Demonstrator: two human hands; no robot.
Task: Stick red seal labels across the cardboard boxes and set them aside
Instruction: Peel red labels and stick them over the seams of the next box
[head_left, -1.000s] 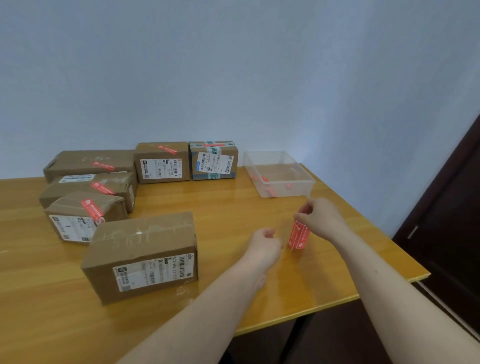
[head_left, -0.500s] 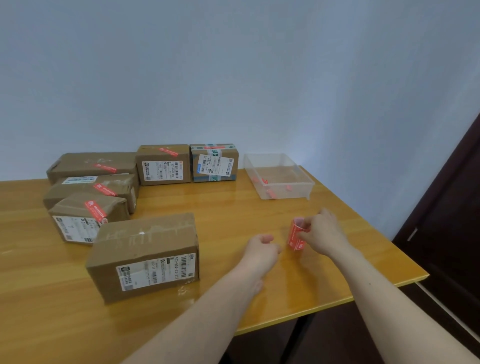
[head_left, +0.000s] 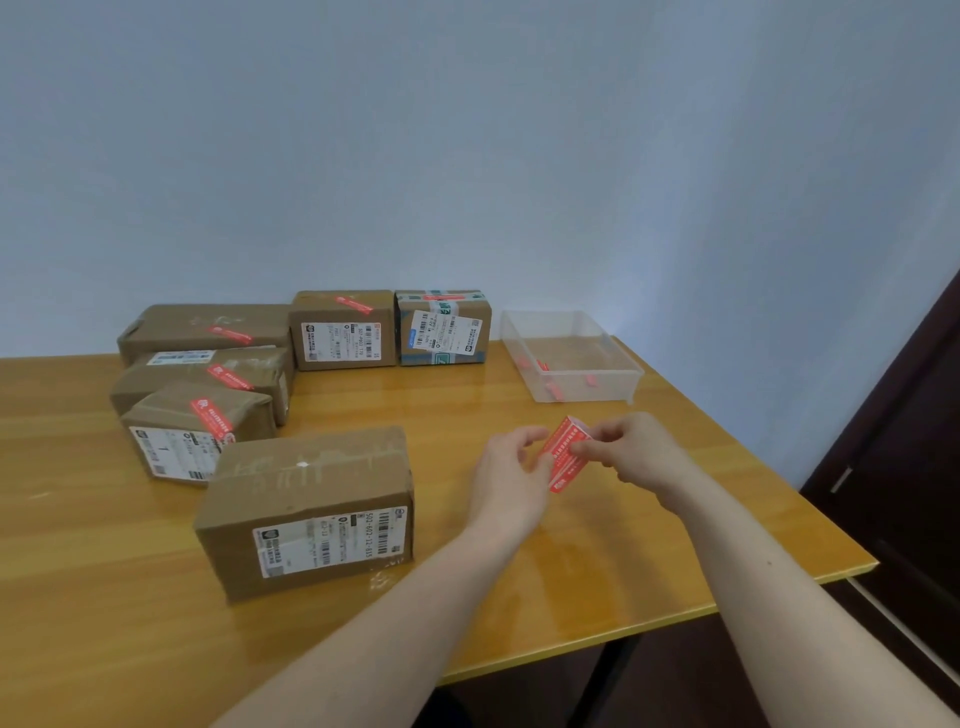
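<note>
The bench (head_left: 519, 571) is laid out as a working line: five already-sealed boxes (head_left: 208, 332) are ranged along the back and left, presumably set aside out of the way, while one unsealed box (head_left: 311, 499) is kept nearest, its long axis running roughly left to right and its taped top bare of red – judged to be the next to be sealed. A clear tray (head_left: 618, 387) with a few red scraps is parked at the back right. Just right of that box, above the bench, a red seal label (head_left: 563, 457) is held tilted, long axis running from upper right to lower left; it is pinched by the right hand (head_left: 639, 457), while the left hand (head_left: 511, 478) is brought against its edge with fingers curled – likely for peeling
</note>
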